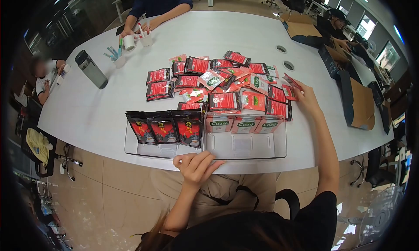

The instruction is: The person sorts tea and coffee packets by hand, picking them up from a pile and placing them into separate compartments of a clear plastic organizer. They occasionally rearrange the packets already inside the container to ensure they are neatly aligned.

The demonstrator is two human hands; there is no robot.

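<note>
Right grip [308, 98] pinching a flat red sachet [292, 82] at the pile's right edge. Left grip [197, 167] half-curled at the clear plastic tray's [244, 157] near rim; can't tell if it's clamped on. Glossy black-red packets [164, 131] upright in left compartment, pinkish COZY packets [245, 125] in right. Loose foil pile [224, 101] behind, on smooth white desk [109, 105].

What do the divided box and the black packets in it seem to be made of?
The divided box looks like rigid plastic, clear and glossy: the packets show through its front wall. The black packets look like thin, shiny plastic film, going by their highlights and crimped edges; a foil lining is possible but can't be seen.
</note>
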